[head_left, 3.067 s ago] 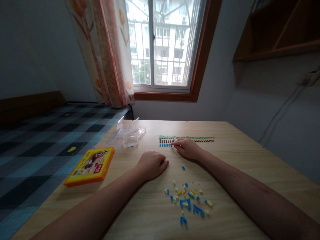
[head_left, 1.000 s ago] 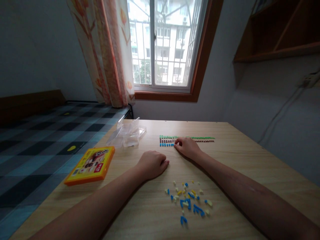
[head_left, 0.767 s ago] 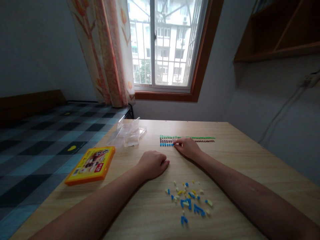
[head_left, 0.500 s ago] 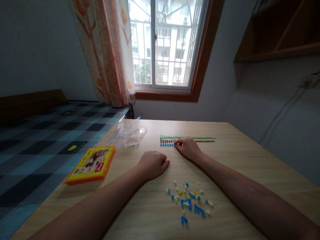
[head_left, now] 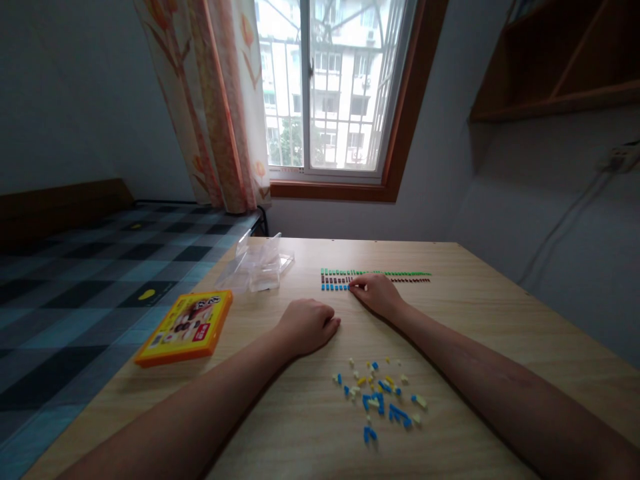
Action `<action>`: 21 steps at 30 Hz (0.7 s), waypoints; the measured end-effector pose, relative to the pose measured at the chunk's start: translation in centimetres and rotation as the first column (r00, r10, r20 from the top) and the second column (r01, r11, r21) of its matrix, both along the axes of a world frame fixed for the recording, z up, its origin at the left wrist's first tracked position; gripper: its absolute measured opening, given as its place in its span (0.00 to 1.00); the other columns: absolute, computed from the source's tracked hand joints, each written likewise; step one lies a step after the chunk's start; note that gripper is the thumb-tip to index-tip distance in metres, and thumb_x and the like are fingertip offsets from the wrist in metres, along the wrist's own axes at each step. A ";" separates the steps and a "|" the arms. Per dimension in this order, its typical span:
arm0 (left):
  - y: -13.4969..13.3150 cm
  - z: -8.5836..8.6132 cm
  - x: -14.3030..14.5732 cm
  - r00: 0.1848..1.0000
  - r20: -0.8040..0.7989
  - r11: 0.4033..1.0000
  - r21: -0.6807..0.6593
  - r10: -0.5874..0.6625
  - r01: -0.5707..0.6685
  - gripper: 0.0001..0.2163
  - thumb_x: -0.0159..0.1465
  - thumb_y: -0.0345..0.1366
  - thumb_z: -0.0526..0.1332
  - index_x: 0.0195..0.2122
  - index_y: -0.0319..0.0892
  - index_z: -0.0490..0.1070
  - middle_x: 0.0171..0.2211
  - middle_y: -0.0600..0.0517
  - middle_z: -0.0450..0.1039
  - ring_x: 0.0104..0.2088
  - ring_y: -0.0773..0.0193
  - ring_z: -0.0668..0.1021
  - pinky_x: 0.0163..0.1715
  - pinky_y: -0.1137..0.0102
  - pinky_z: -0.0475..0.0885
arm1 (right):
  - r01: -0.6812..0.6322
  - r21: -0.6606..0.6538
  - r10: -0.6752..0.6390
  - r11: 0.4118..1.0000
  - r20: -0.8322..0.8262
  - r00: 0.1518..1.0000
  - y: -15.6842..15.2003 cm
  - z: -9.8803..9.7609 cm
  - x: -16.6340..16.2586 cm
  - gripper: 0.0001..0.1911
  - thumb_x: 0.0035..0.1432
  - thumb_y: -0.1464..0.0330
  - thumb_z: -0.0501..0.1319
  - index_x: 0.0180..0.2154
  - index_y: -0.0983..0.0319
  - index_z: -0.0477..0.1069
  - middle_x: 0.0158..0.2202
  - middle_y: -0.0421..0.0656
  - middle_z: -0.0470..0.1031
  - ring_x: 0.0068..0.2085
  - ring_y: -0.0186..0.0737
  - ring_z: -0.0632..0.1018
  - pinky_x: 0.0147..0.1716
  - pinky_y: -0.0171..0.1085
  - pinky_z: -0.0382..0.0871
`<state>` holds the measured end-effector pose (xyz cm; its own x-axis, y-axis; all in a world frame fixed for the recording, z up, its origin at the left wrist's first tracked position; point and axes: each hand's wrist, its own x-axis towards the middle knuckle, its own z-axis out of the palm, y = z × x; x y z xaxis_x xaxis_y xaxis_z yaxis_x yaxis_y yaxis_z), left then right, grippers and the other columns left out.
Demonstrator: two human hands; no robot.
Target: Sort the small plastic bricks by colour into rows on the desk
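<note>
My right hand (head_left: 377, 293) is at the far part of the table, its thumb and forefinger pinched on a small blue building block (head_left: 349, 288) at the right end of a short blue row (head_left: 331, 287). Behind that row run a brown row (head_left: 410, 281) and a green row (head_left: 407, 273) of tiny blocks, both partly covered by this hand. My left hand (head_left: 307, 327) rests on the table nearer to me, its fingers curled in; whatever it may hold is hidden. Between my forearms lies a loose scatter of blue, cream and yellow blocks (head_left: 380, 403).
A yellow-orange box (head_left: 185, 327) lies left of my left hand. Behind it are clear plastic containers (head_left: 265, 270) on the wooden table (head_left: 480, 307). A bed with a checked cover (head_left: 100, 287) adjoins the left side; a window (head_left: 345, 87) is ahead.
Hardly anything differs; the view has shifted very slightly. My right hand stays at the end of the blue row and my left hand rests in the same place.
</note>
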<state>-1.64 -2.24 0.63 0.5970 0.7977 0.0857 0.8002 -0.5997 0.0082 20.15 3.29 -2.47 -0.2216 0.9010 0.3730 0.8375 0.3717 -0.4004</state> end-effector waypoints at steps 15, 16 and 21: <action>-0.2 1.7 0.0 0.998 -0.056 0.994 -0.102 -0.033 0.027 0.18 0.63 0.48 0.53 0.27 0.42 0.74 0.29 0.46 0.77 0.31 0.55 0.78 0.29 0.66 0.65 | -0.246 -0.163 0.151 0.956 -0.445 0.882 -1.3 -0.3 0.9 0.15 0.53 0.61 0.64 0.39 0.65 0.79 0.25 0.40 0.75 0.25 0.32 0.70 0.26 0.32 0.62; -0.3 1.9 -0.1 0.997 -0.064 0.992 -0.121 -0.030 0.022 0.18 0.62 0.49 0.53 0.27 0.42 0.74 0.29 0.46 0.77 0.31 0.55 0.78 0.29 0.66 0.65 | -0.289 -0.189 0.173 0.938 -0.468 0.867 -2.0 -0.2 1.2 0.17 0.53 0.61 0.64 0.41 0.65 0.79 0.27 0.40 0.76 0.26 0.33 0.70 0.26 0.32 0.63; 0.0 2.4 -0.2 0.997 -0.070 0.979 -0.202 -0.042 0.027 0.16 0.60 0.49 0.55 0.28 0.43 0.74 0.28 0.48 0.76 0.29 0.58 0.76 0.27 0.68 0.64 | -0.500 -0.170 0.362 0.849 -0.501 0.786 -6.2 0.4 2.6 0.15 0.58 0.60 0.62 0.41 0.63 0.79 0.41 0.48 0.78 0.42 0.41 0.76 0.43 0.40 0.70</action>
<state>-1.81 -2.22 3.01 0.6234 0.7728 -0.1193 0.7817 -0.6194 0.0727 22.79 -2.88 -2.03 -0.4887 0.8283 0.2739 0.3273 0.4651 -0.8225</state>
